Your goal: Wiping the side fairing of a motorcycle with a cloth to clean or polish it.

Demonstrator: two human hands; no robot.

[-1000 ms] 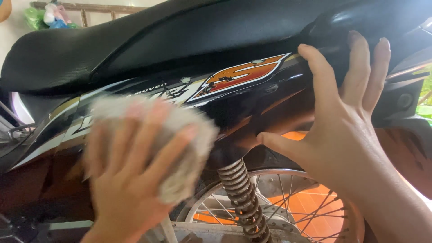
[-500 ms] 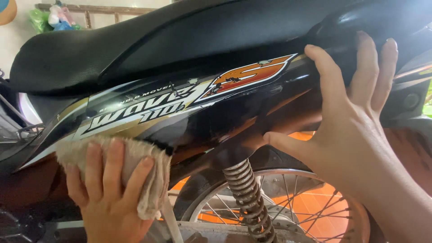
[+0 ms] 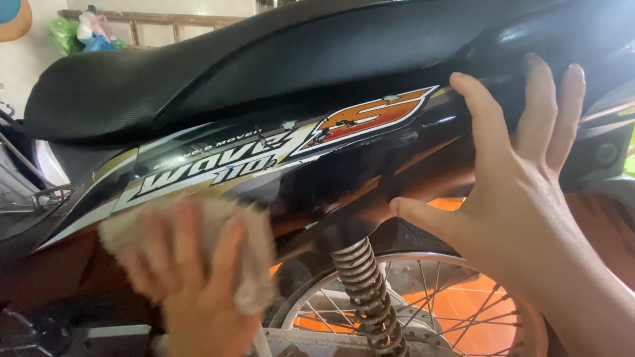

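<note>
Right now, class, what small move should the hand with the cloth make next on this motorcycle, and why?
Probably sweep the cloth rightward along the glossy black side panel toward the spring shock absorber. The left hand presses it at the panel's lower left, while the right hand braces the rear.

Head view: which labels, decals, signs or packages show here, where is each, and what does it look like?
Long decal stripe: on the glossy black side panel under the seat, slanted white and gold band with lettering, above the left hand and its cloth.
Emblem decal: upper end of that stripe, orange-red angular shape edged white, left of the right hand.
No packages, signs or screens.
</note>
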